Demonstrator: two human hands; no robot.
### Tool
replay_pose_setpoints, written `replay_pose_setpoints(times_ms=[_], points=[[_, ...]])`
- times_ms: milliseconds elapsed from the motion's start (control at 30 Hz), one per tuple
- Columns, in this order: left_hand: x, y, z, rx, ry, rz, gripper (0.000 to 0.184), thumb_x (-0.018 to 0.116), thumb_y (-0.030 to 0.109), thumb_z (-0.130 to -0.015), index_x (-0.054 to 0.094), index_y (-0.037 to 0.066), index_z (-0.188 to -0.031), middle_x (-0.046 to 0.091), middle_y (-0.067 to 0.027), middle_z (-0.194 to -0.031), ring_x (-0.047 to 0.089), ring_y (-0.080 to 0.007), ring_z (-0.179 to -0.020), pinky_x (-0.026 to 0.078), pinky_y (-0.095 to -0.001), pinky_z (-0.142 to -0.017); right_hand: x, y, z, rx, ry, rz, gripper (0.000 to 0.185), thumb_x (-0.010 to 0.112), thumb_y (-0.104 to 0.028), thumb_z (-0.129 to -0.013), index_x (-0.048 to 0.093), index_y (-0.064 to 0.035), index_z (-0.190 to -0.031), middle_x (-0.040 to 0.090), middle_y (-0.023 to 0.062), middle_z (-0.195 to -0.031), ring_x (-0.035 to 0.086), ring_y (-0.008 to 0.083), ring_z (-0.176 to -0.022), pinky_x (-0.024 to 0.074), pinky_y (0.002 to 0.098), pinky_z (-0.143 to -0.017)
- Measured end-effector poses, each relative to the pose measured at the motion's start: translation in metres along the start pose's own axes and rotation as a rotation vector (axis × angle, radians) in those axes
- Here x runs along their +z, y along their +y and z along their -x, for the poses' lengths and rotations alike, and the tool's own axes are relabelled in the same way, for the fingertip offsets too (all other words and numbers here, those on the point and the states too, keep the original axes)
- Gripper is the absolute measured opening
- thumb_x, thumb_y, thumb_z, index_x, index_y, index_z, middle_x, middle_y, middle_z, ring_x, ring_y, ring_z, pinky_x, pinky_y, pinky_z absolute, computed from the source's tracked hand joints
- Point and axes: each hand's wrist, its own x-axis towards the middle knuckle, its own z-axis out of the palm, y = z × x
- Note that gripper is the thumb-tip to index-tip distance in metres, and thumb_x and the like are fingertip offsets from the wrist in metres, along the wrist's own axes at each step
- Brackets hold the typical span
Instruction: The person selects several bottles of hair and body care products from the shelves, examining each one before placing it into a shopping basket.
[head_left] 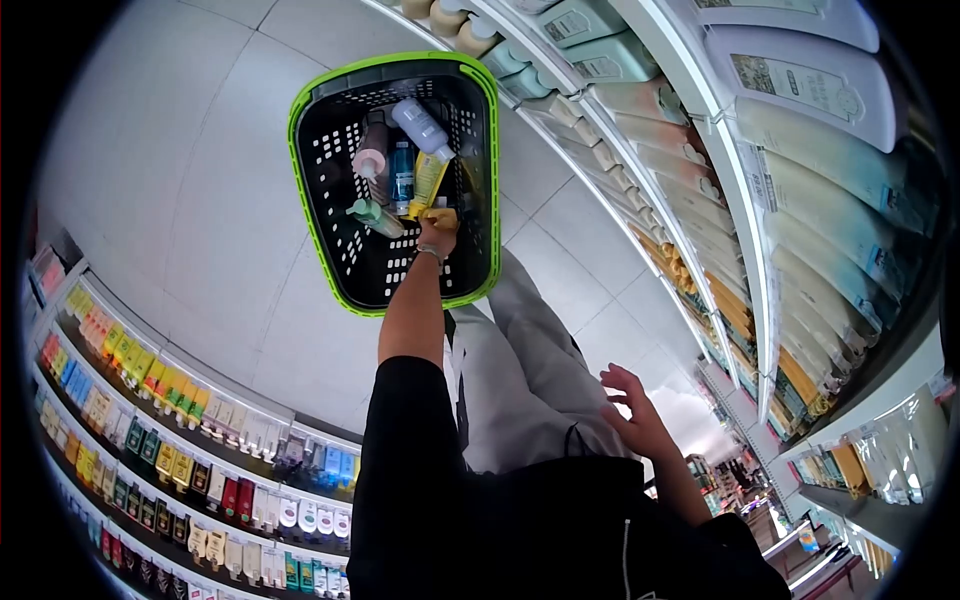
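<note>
My left hand (437, 235) reaches down into a black shopping basket with a lime green rim (297, 190). Its fingers are closed on a small orange-yellow item (444, 216) whose kind I cannot make out. Just beyond it lies a yellow tube (427, 182), beside a blue bottle (402, 172). A pale lavender bottle (420, 125) leans at the basket's far end. Also inside are a bottle with a pink top (371, 160) and a pale green pump bottle (375, 217). My right hand (635, 412) hangs by my thigh, fingers apart, holding nothing.
The basket stands on a grey tiled floor (190, 130) in front of my legs. Shelves of bottles and pouches (690, 180) rise close on the right. On the left, another shelf unit (200, 430) carries rows of colourful tubes and bottles.
</note>
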Motion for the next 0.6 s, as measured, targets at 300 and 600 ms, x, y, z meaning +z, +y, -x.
replay_pose_setpoints(times_ms=[300,600], points=[[-0.108,0.079,0.095,-0.008,0.224,0.244,0.05,0.069,0.014,-0.078,0.05,0.002,-0.123,0.067,-0.0151,-0.106,0.066,-0.0277,-0.099,0.05,-0.0367,-0.086,0.037,-0.012,0.03,-0.136,0.055,-0.075,0.065,0.064,-0.01,-0.091,0.032,-0.0054,-0.147,0.05,0.0139,-0.14,0.049,0.0247,-0.129,0.0433,0.0388,-0.103],[-0.206,0.067,0.245,0.811,-0.137,-1.162,0.019,0.059,0.019,-0.086,0.064,0.003,-0.093,0.069,-0.0181,-0.102,0.064,-0.0343,-0.101,0.05,-0.0445,-0.089,0.106,-0.003,0.108,-0.467,0.308,-0.224,0.069,0.069,-0.022,-0.09,0.033,-0.0051,-0.147,0.052,0.0152,-0.139,0.052,0.0251,-0.125,0.0474,0.0393,-0.098]])
